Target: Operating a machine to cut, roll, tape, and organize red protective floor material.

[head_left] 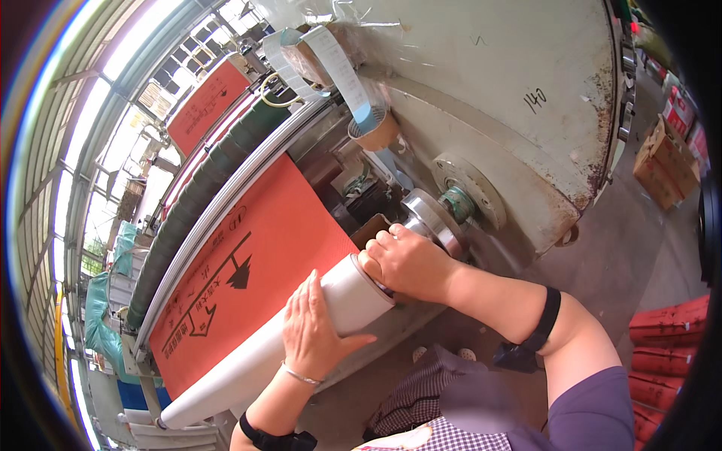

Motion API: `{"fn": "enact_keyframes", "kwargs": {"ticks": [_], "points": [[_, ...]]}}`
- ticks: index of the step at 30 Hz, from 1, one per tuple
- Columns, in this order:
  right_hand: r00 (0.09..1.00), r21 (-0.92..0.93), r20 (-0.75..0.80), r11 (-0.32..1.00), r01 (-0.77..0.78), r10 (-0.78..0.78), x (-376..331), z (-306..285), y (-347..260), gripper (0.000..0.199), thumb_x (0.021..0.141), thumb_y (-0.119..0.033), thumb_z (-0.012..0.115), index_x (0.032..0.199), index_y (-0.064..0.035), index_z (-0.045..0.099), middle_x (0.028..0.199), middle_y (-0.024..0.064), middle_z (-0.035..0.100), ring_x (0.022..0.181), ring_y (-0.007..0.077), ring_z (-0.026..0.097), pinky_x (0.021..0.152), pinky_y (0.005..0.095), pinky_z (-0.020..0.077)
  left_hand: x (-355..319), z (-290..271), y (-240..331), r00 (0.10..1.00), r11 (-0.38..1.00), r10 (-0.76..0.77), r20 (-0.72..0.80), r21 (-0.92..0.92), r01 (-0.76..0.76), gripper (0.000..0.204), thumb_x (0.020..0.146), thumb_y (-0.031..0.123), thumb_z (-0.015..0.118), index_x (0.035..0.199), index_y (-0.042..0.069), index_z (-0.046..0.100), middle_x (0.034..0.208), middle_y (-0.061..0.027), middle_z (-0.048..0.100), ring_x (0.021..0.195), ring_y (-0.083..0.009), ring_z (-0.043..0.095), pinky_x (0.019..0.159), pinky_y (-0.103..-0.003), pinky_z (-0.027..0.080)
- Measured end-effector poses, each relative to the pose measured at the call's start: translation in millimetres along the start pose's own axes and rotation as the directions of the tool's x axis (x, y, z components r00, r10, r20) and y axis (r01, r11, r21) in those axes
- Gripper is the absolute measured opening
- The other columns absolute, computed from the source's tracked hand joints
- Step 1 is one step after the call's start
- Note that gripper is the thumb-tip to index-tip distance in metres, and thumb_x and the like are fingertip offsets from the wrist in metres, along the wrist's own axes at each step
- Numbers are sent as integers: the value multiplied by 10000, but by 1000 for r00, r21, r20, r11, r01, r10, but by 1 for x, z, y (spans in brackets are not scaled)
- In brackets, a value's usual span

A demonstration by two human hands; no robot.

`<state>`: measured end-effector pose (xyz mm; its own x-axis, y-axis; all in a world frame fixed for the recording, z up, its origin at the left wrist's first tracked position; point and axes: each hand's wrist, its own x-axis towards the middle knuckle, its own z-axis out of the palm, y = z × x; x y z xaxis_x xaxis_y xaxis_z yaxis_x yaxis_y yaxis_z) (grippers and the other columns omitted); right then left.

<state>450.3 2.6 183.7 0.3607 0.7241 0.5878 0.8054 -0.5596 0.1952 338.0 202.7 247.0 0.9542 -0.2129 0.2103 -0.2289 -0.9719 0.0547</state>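
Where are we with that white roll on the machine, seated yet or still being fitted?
Looks done: the orange printed sheet is laid over the machine bed. In hand: the left hand lies flat on the white roll, and the right hand grips its end beside the metal shaft hub. Left: whether the roll end is seated on the hub is hidden by the right hand, and both hands are on it.

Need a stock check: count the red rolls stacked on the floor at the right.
4 red rolls show, stacked one above another at the right edge, beside the person's right arm; more may be hidden past the frame's rim.
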Motion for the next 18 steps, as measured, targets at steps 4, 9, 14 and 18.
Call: {"fn": "enact_keyframes", "kwargs": {"ticks": [4,9,14,18], "points": [[1000,50,-2,999,1,-1,2,-1,0,277,844,-217,570,1075,-64,558,910,67,581,858,226,597,827,389,487,24,6,14,999,998,-47,-2,-45,47,1200,482,476,905,1409,-46,350,1383,-216,482,1264,-369,484,1058,-452,390],[1000,94,-18,996,-5,7,7,-3,3,259,820,-213,594,1033,-67,571,894,65,592,844,226,606,827,387,490,19,17,15,998,1000,-3,-67,26,5,1173,501,498,889,1398,-47,368,1359,-213,502,1237,-374,504,1042,-454,406],[988,231,153,973,-4,-32,18,-14,11,225,785,-197,638,962,-73,574,877,80,619,832,237,637,793,357,505,13,27,31,992,996,21,-127,91,-9,1113,558,449,869,1398,-61,347,1402,-241,446,1288,-399,446,1082,-477,362],[983,245,177,969,-2,-42,25,-13,11,280,737,-208,693,951,-71,575,868,77,626,829,235,650,773,345,512,2,25,39,993,986,78,-88,155,-64,1070,633,378,834,1424,-81,279,1467,-276,348,1371,-409,352,1142,-501,273]]}}
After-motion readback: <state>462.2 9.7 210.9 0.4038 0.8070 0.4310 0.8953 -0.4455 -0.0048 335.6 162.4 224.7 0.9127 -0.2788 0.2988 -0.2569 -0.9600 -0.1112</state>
